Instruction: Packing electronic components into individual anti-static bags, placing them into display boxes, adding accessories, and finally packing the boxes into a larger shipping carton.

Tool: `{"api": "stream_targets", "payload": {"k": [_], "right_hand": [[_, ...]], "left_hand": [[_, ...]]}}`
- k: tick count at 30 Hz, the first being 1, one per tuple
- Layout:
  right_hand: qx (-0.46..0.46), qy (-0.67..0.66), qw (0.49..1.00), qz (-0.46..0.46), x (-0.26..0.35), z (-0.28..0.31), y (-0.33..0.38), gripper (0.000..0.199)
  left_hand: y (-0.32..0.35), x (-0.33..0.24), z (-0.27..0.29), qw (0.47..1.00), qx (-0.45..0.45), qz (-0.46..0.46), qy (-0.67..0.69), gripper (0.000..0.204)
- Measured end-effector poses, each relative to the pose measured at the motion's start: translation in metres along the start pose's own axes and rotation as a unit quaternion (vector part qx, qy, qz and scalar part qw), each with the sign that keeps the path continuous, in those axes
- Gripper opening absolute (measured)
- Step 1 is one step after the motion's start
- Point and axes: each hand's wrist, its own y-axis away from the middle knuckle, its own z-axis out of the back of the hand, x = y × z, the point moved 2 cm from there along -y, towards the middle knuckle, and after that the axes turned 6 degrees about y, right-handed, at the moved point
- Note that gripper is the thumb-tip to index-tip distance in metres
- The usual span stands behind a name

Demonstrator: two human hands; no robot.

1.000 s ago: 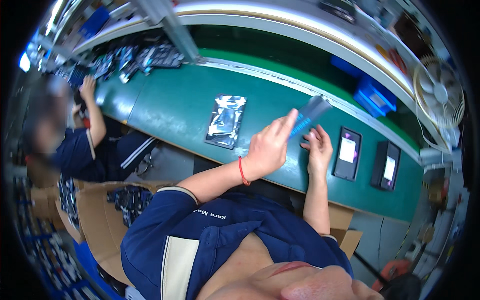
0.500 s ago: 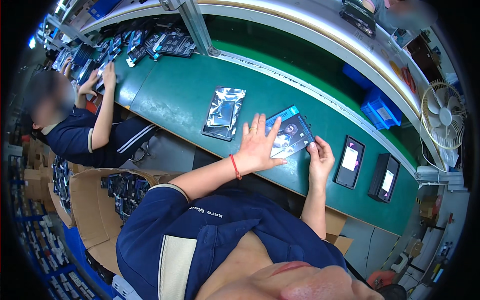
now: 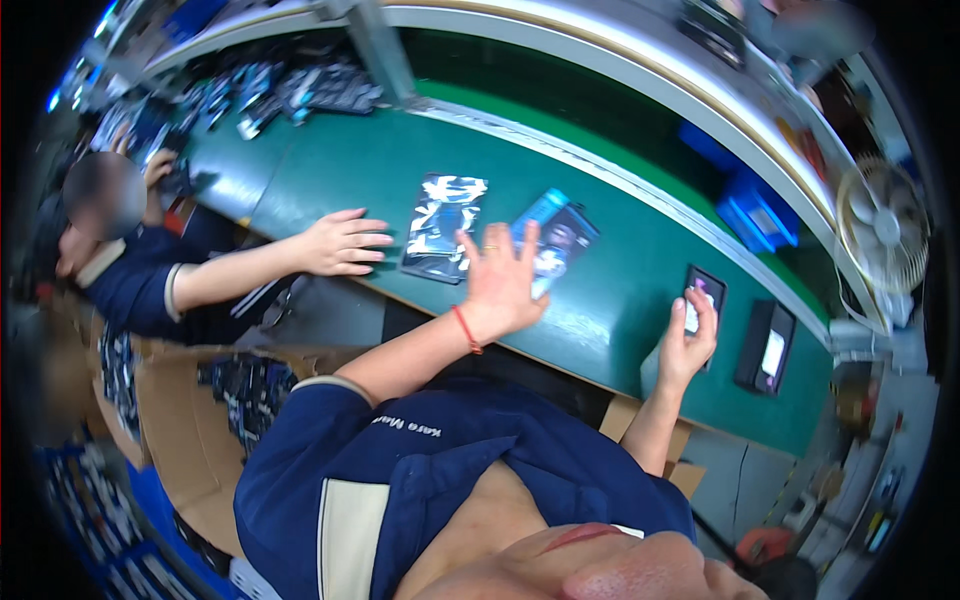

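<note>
A: Nearest the front edge of the green worktop [image 3: 620, 290]?
B: Right hand [image 3: 686, 340], fingers curled on a flat black phone-like slab [image 3: 703, 300], reached across since a second ago.
A: Left hand [image 3: 500, 285]?
B: Spread flat, pressing down a dark glossy pouch with a blue strip [image 3: 558, 232], lifted a second ago, now laid mid-worktop.
A: Beyond?
B: Silvery foil bag [image 3: 445, 225] just beside; a co-worker's hand [image 3: 340, 243] flat near the front edge; second black slab [image 3: 765, 348] toward the right end.

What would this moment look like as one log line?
left hand: flat on dark packet | right hand: fingers on phone | shiny bag: on green table, untouched
</note>
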Motion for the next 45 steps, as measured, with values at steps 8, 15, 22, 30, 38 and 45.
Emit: {"api": "stream_targets", "payload": {"k": [8,15,22,30,38,45], "right_hand": [[-0.174,0.426,0.887,-0.045,-0.094,0.126,-0.036,0.034],[-0.018,0.431,0.881,-0.193,-0.122,0.147,-0.042,0.076],[0.087,0.438,0.861,-0.242,-0.104,0.138,-0.051,0.084],[0.143,0.448,0.850,-0.238,-0.072,0.101,-0.058,0.096],[0.133,0.449,0.855,-0.225,-0.071,0.093,-0.065,0.095],[0.160,0.408,0.861,-0.257,-0.069,0.101,-0.065,0.099]], "left_hand": [[-0.021,0.063,0.014,0.996,-0.008,0.089,-0.014,0.099],[-0.031,0.147,0.036,0.982,-0.049,0.182,-0.026,0.096],[-0.041,0.253,0.062,0.950,-0.032,0.306,-0.049,0.097],[-0.067,0.043,0.043,0.956,-0.172,-0.188,0.146,0.069],[-0.034,-0.211,-0.074,0.826,0.121,-0.441,0.331,0.096],[-0.049,-0.239,-0.104,0.841,0.188,-0.412,0.296,0.099]]}}
